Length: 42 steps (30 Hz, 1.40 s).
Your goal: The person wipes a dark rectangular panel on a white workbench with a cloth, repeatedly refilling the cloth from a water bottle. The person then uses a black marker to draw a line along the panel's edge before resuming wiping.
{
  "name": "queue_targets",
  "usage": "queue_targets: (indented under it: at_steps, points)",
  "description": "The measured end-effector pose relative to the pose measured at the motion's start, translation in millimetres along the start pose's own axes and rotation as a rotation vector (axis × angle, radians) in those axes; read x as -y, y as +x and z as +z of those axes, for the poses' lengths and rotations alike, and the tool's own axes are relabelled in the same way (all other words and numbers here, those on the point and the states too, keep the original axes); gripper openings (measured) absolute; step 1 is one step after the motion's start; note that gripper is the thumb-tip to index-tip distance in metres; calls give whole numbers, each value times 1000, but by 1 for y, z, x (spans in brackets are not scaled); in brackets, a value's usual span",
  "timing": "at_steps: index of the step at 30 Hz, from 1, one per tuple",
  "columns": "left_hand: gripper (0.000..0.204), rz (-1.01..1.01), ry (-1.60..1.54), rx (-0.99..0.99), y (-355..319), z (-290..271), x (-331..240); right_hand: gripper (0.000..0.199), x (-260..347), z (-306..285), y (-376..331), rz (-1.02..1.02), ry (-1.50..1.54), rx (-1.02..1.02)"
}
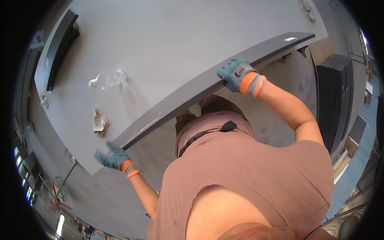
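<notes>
Your right hand (237,76) grips the long gray panel (188,91) past its middle; your left hand (112,157) spreads its fingers at the left end, contact unclear. The panel lies along the table's (160,44) near edge. Beyond your left hand sit a crumpled cloth (100,123) and a clear bottle (111,79).

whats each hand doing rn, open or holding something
Left hand: spread open at one end of the long grey panel; contact unclear.
Right hand: closed on the long grey panel's edge.
</notes>
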<state>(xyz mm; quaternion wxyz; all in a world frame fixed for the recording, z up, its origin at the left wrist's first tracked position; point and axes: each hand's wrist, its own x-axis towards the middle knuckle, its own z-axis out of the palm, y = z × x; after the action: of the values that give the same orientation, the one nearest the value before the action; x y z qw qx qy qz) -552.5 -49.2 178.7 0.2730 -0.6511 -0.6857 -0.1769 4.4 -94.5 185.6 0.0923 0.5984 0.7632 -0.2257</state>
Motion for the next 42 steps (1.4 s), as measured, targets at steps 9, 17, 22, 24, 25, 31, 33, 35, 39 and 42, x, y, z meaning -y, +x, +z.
queue_targets:
  at_steps: [9, 17, 22, 24, 25, 31, 33, 35, 39, 42]
  points:
    - [41, 623, -700, 774, 36, -16, -279, 17, -3, -71, 65, 35, 10, 291]
    - [48, 751, -724, 904, 44, 19, -301, 30, -24, -66, 62, 126, 200, 342]
    - [51, 738, -776, 988, 31, 57, -311, 34, -43, -28, 57, 20, 128, 1]
    - [51, 732, -751, 1076, 32, 67, -322, 51, -47, -6, 53, 93, 60, -201]
    - [51, 722, -732, 1118, 34, 71, -325, 55, -47, 14, 47, 125, 44, -382]
    - [48, 720, -701, 1211, 31, 105, -337, 67, -60, 99, 10, 460, 42, -786]
    - [50, 747, -701, 1187, 27, 116, -338, 66, -62, 126, 6, 528, 22, -840]
    - [52, 758, -649, 1194, 23, 122, -345, 65, -65, 147, 7, 564, 33, -870]
    - [53, 713, -519, 1179, 8, 122, -359, 63, -67, 165, 11, 635, -54, -856]
    - [53, 643, -514, 1111, -1, 109, -365, 62, -73, 171, 11, 627, -36, -857]
